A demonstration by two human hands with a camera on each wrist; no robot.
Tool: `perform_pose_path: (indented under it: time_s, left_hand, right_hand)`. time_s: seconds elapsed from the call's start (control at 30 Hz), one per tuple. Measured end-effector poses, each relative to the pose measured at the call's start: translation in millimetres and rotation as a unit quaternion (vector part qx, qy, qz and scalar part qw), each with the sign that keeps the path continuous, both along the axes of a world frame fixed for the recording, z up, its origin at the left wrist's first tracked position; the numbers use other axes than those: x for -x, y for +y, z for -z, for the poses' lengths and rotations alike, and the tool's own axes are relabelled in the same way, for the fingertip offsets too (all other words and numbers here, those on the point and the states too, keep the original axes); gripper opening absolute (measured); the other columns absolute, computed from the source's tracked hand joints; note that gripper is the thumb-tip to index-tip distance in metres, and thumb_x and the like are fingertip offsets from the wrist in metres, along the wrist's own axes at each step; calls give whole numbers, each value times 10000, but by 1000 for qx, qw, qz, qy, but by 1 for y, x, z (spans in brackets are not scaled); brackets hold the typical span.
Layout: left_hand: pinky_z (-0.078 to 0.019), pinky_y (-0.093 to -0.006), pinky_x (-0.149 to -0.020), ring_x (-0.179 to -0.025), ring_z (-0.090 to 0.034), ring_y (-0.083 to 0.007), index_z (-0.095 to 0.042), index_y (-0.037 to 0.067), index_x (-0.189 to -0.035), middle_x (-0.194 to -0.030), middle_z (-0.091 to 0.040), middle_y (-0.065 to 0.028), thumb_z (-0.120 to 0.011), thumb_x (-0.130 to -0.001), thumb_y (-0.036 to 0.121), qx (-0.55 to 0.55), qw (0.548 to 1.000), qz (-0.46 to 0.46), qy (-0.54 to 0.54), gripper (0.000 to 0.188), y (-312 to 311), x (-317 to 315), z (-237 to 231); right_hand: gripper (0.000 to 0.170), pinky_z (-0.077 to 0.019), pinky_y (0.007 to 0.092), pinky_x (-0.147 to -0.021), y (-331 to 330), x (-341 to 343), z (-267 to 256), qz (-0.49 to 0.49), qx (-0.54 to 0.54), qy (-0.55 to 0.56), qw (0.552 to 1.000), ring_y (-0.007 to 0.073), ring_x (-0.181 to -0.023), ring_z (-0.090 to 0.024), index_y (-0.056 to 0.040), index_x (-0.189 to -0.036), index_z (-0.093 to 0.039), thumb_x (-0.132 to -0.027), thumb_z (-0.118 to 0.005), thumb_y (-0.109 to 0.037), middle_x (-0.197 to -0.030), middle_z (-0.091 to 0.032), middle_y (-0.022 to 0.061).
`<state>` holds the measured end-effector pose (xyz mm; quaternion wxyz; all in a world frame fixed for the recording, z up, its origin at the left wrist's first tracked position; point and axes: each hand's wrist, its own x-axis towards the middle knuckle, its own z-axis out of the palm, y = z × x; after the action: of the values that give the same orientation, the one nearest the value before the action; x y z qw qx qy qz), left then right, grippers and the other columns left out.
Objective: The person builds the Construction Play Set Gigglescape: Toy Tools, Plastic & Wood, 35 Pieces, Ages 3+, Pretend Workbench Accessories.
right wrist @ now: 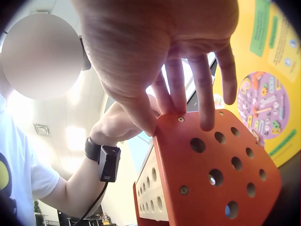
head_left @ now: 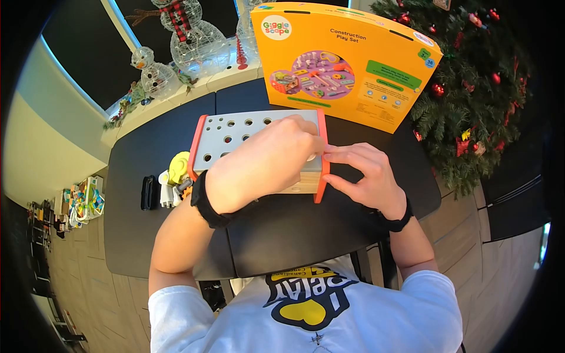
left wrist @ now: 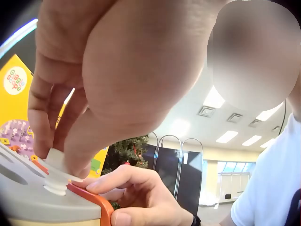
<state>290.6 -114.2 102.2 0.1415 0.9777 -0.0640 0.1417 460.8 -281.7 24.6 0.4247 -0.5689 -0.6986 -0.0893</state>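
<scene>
A wooden toy workbench box with a grey, hole-dotted top (head_left: 215, 138) and red side panels (right wrist: 211, 155) stands on the table. My left hand (head_left: 259, 156) is over the right end of its top. Between thumb and fingers it pinches the head of a white toy screw (left wrist: 57, 172), whose lower part meets the grey surface. Beside the right red panel is my right hand (head_left: 368, 173), its fingers fairly straight and spread. The thumb touches the panel's front corner while fingers lie along its top edge and outer face. From the head view, the left hand hides the screw.
Left of the workbench, lime-green (head_left: 178, 167) and white toy parts (head_left: 165, 191) lie beside a black object (head_left: 149, 193) on the dark table (head_left: 276, 235). Behind it stands a yellow play-set box (head_left: 353, 59). A decorated Christmas tree (head_left: 471, 100) rises at the right.
</scene>
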Motion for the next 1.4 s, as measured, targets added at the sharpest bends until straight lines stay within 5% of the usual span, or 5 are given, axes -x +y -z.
perform_pose_path:
  time_s: [0.23, 0.37, 0.8, 1.1, 1.4]
  left_hand:
    - [-551, -445, -811, -919, -670, -394, -701, 7, -958, -946, -684, -171, -777, -828, 92, 103, 990, 56, -74, 174, 3, -5, -5]
    - [-543, -471, -785, -872, -648, -391, -667, 4, -947, -877, -635, -161, -770, -876, 218, -47, 989, -142, -15, 247, -12, -3, 6]
    - [-540, -442, -774, -862, -653, -390, -682, 5, -891, -877, -664, -159, -674, -786, -63, 115, 991, 46, 51, 125, 5, -1, -8]
    - [-551, -457, -770, -882, -688, -373, -710, 7, -901, -836, -666, -163, -733, -852, 83, -111, 980, -159, 41, 93, -18, -4, 4]
    - [-553, -462, -829, -905, -674, -400, -733, 13, -962, -941, -706, -174, -694, -799, -70, 60, 998, -14, 18, 187, 2, 1, 3]
  right_hand:
    - [299, -551, 363, -782, 0, 1, -1, -1, 3, 4, 1000, 267, -897, -743, -64, -1038, -752, -791, -867, -188, -1101, -784, 78]
    - [302, -552, 366, -785, 0, 1, -1, 1, 0, 1, 1000, 269, -904, -744, -65, -1043, -750, -791, -866, -184, -1096, -783, 79]
    - [301, -559, 374, -792, 0, -1, 1, -4, 2, 3, 1000, 278, -903, -743, -62, -1039, -749, -796, -865, -199, -1089, -781, 84]
    - [302, -560, 373, -795, 0, 1, 0, 1, 2, 4, 1000, 274, -904, -745, -61, -1041, -754, -791, -867, -189, -1110, -782, 85]
    - [309, -559, 372, -798, 0, 0, 0, -3, 2, 8, 1000, 270, -910, -746, -60, -1047, -752, -788, -868, -182, -1115, -782, 80]
